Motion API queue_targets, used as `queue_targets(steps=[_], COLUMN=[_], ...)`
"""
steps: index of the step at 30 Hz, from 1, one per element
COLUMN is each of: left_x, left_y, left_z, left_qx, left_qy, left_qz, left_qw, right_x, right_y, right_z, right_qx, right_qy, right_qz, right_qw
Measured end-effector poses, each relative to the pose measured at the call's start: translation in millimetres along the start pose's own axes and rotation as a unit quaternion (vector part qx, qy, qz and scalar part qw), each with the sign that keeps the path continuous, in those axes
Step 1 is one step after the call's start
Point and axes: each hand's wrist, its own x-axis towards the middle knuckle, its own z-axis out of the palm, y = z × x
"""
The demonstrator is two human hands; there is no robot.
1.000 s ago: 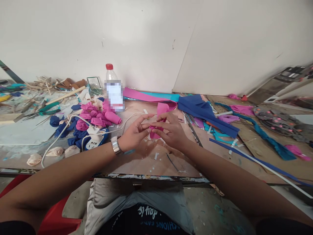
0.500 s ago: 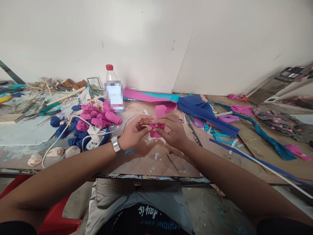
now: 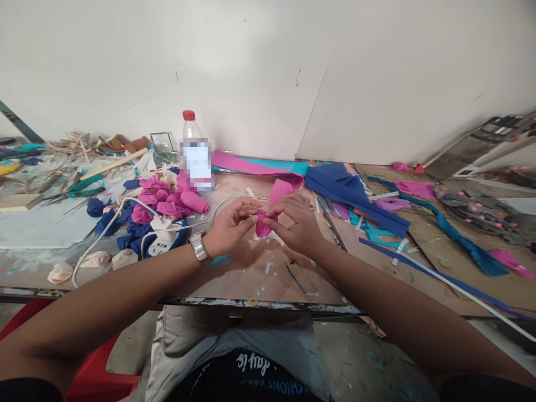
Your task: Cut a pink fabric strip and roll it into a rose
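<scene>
Between my two hands is a pink crepe paper strip (image 3: pixel 280 191), gathered and rolled at its near end. My left hand (image 3: pixel 229 226) pinches the gathered part from the left with thumb and fingertips. From the right, my right hand (image 3: pixel 295 223) pinches the same strip, its thumb close to my left thumb. The strip's flat tail stands up behind the fingers. Left of my hands lies a heap of pink paper rosettes (image 3: pixel 161 195), with dark blue rosettes (image 3: pixel 136 231) around it.
A white power strip (image 3: pixel 165 237) with its cord lies left of my hands. Behind it stand a red-capped bottle (image 3: pixel 190 125) and a lit phone (image 3: pixel 197 163). Green-handled pliers (image 3: pixel 86 187) lie farther left. Blue crepe paper (image 3: pixel 347 190) and a white rod (image 3: pixel 469 296) lie right.
My right fingers have shifted slightly on the strip. Its upright tail has swung a little to the right and leans more. My left hand has barely moved.
</scene>
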Motion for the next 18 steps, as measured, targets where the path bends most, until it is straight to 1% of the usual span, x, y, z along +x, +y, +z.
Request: queue_targets(steps=[4,9,11,14,16,18], left_x=[-0.8,-0.7,0.2,2.9,5.0,6.8], left_y=[3.2,3.0,1.7,-0.3,-1.4,-2.2], left_z=[2.1,3.3,2.0,-1.7,-4.4,-6.4], left_qx=[0.019,-0.014,-0.011,-0.003,-0.023,-0.05], left_qy=[-0.005,0.005,0.012,0.049,0.084,0.113], left_qz=[0.005,-0.009,-0.003,-0.004,-0.016,-0.03], left_qw=[1.0,1.0,1.0,0.999,0.996,0.992], right_x=[-0.5,-1.0,0.1,2.1,2.4,1.6], right_y=[-0.7,1.1,0.8,-0.3,0.3,2.8], right_z=[-0.1,0.8,0.3,-1.7,-2.8,-2.4], right_qx=[0.001,-0.001,-0.001,-0.026,-0.032,-0.002], right_qy=[-0.001,-0.006,0.017,0.085,0.128,0.14], right_qz=[0.005,-0.01,-0.021,-0.025,-0.003,0.048], right_qw=[1.0,1.0,1.0,0.996,0.991,0.989])
